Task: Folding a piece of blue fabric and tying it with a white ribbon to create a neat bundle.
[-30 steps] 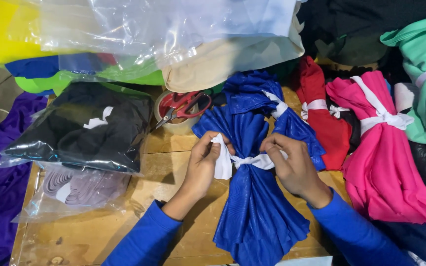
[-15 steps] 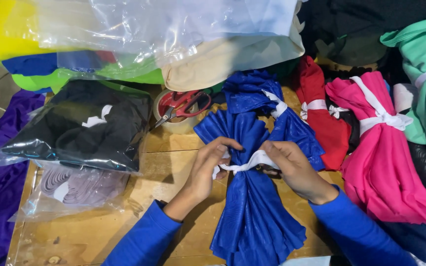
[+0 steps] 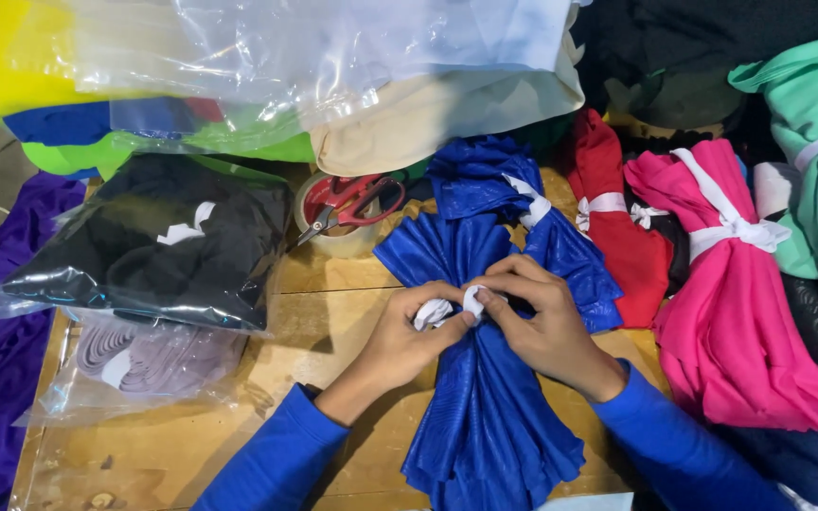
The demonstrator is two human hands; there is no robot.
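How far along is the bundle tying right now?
Done: the pink bundle, red bundle and another blue bundle already wear white ties. In hand: left hand and right hand pinch the white strip around the blue fabric. Left: the knot looks unfinished.

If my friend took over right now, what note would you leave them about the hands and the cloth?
Left hand: pinching one end of the white strip at the waist of the blue cloth bundle.
Right hand: pinching the other end, fingers meeting the left hand's.
Things: the bundle lies gathered on the wooden table; red scissors rest on a tape roll behind it.
Done: strip wrapped round the bundle; red bundle and pink bundle to the right already tied.
Left: knot looks unfinished, ends still in the fingers.
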